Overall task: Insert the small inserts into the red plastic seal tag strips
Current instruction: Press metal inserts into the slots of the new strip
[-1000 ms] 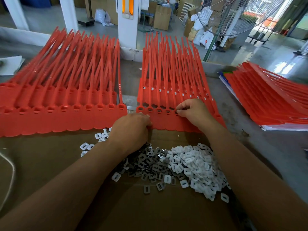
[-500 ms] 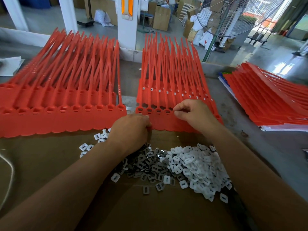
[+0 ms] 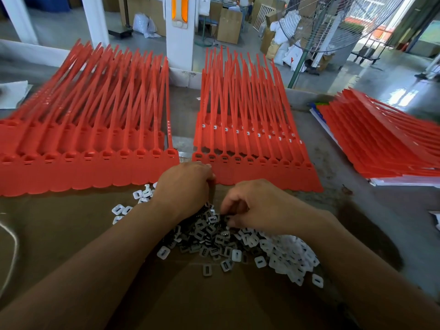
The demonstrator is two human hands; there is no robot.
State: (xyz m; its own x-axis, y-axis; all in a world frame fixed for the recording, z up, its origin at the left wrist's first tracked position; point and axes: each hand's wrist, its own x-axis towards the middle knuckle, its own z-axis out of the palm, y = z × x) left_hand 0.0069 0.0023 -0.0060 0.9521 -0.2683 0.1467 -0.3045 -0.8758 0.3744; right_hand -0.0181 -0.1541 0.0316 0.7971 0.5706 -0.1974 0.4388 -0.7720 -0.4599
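Note:
Red seal tag strips (image 3: 262, 172) lie in a joined sheet at the middle, tails pointing away; its front row of sockets holds small inserts. A pile of small white and dark inserts (image 3: 273, 253) lies on brown cardboard (image 3: 71, 234) in front of it. My left hand (image 3: 185, 184) sits at the sheet's near left corner, fingers curled on its edge; the palm is hidden. My right hand (image 3: 252, 206) is down on the pile, its thumb and fingers pinching at inserts.
A second stack of red strips (image 3: 83, 170) with empty sockets lies to the left, and a third stack (image 3: 381, 144) on the right over white sheets. A white cord (image 3: 12, 239) loops at the left edge. Behind the table stand a white pillar (image 3: 181, 44) and a fan (image 3: 333, 25).
My right hand has left the front row of sockets and come back down onto the insert pile. My left hand has stayed at the sheet's corner.

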